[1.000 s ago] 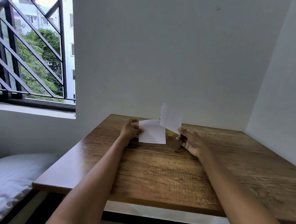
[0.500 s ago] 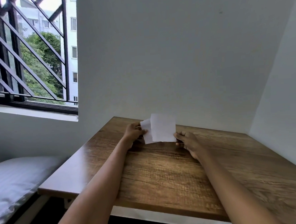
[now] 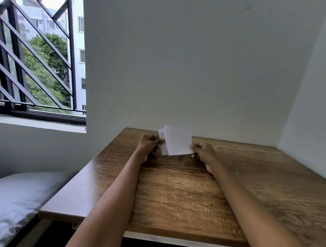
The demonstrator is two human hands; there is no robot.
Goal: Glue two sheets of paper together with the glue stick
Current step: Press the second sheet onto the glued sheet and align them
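Two small white sheets of paper are held up near the back of the wooden desk. The front sheet covers most of the back sheet, which shows only as a strip at the left. My left hand pinches the left edge of the back sheet. My right hand grips the lower right corner of the front sheet. The glue stick is hidden behind the papers.
White walls close the desk in at the back and right. A barred window is at the upper left, and a grey cushion lies below it beside the desk's left edge.
My right hand has swung its sheet leftward from a raised, tilted pose until it overlaps the sheet in my left hand. The yellow glue stick seen earlier is now covered.
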